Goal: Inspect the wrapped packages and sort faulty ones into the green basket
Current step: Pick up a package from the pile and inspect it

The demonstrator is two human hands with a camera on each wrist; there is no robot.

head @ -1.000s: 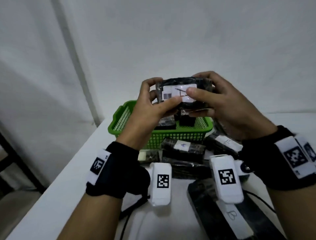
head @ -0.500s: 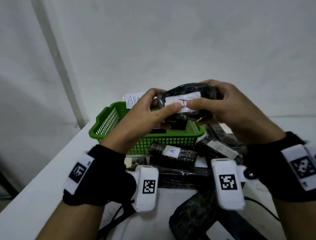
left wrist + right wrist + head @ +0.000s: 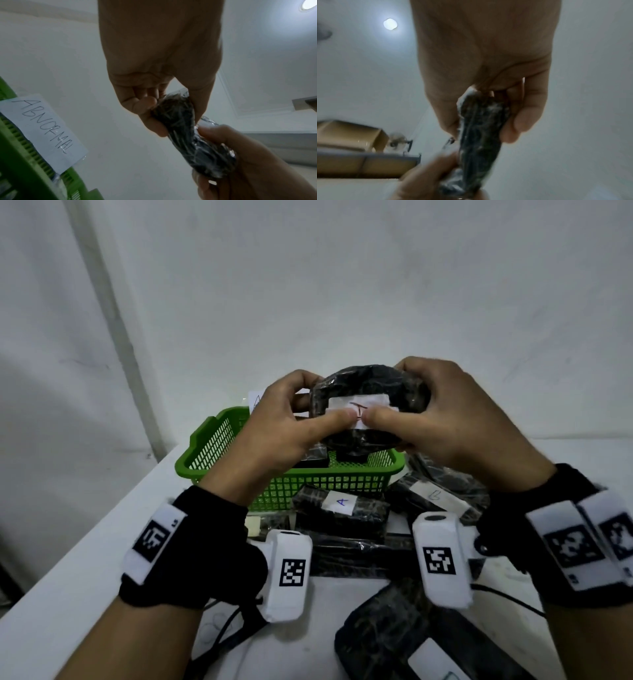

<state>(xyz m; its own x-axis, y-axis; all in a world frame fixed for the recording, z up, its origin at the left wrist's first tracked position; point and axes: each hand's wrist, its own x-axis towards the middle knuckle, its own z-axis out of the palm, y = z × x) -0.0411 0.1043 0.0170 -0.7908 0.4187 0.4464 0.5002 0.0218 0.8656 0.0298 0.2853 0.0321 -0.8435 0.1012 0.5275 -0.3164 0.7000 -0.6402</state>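
- A person's left hand and right hand hold a black plastic-wrapped package up above the green basket, fingers curled round its ends.
- Both thumbs press side by side on the package's white label.
- A paper sign reading "ABNORMAL" hangs on the basket's far rim.
- More wrapped packages lie on the white table near the basket, one marked "A".

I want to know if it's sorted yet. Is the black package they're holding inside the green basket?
Not in. Both hands, left hand and right hand, hold the package up above the green basket.
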